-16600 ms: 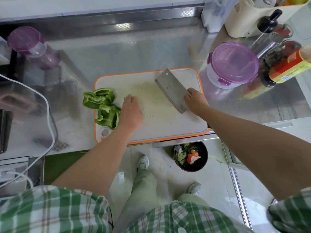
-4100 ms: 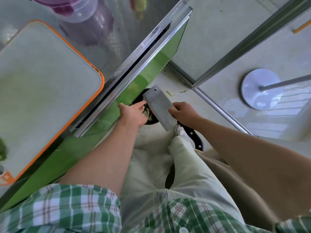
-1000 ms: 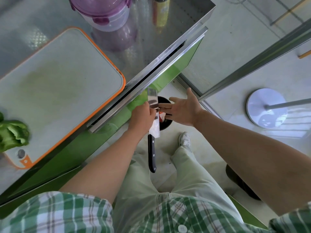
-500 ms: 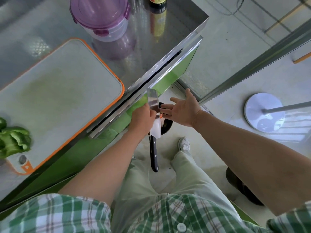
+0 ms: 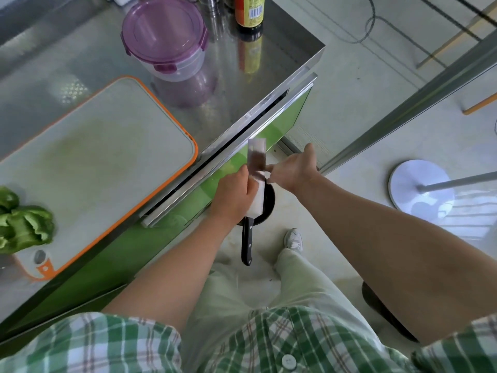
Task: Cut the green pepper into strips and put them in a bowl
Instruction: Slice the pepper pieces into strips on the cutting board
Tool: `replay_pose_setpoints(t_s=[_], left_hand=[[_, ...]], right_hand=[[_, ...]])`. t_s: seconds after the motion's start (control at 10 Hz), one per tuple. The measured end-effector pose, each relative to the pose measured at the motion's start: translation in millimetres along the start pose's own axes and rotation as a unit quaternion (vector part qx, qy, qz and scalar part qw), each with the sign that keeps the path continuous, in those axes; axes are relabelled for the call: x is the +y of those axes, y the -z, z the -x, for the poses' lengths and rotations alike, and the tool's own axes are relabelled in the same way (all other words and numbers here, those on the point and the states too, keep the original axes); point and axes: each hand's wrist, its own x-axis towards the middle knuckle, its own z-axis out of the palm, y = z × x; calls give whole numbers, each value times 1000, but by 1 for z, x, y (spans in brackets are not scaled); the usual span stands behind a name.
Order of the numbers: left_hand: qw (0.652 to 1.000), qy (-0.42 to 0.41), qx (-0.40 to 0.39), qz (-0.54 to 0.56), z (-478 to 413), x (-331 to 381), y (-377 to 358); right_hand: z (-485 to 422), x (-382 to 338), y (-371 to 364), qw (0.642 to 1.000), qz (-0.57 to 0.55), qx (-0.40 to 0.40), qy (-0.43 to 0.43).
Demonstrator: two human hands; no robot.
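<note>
Here, away from counter, over black round bin [image 5: 265, 208] on floor. Left hand [image 5: 234, 196] clamped on flat steel blade of black-handled cleaver [image 5: 255, 168], handle hanging down; right hand [image 5: 291, 170] open, fingers wiping blade face. Risks: sliced fingertip if wipe strays onto edge; dropped cleaver near foot, given grip on blade & not handle. Cut green pepper pieces [image 5: 22, 224], exact no. unclear, waiting on orange-rimmed white cutting board [image 5: 113, 157]. Count: 1 cleaver, 1 board, 1 purple-lidded plastic tub [image 5: 164, 36], 1 bin. No bowl seen.
</note>
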Motion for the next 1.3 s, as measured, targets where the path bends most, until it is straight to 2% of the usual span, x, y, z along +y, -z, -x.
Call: replay_pose_setpoints(t_s=[0.1, 0.3, 0.6, 0.7, 0.9, 1.1, 1.2, 1.3], left_hand=[[1000, -15, -1, -14, 6, -6, -2], [998, 34, 8, -61, 5, -22, -3], [1000, -16, 5, 8, 12, -12, -4], [1000, -12, 2, -6, 13, -15, -7], [995, 66, 19, -69, 7, -20, -5], [998, 57, 5, -39, 5, -17, -7], [994, 93, 14, -59, 3, -16, -4], [993, 113, 13, -30, -2, -21, -3]], right_hand=[[17, 0, -22, 995, -76, 50, -51], [20, 7, -16, 982, -160, 41, -94], [26, 15, -22, 993, -74, 61, -75], [17, 15, -18, 995, -56, 49, -72], [8, 12, -9, 992, -91, 32, -87], [2, 13, -6, 994, -57, 19, -86], [4, 10, -5, 996, -41, -3, -83], [9, 7, -6, 997, 5, -2, -76]])
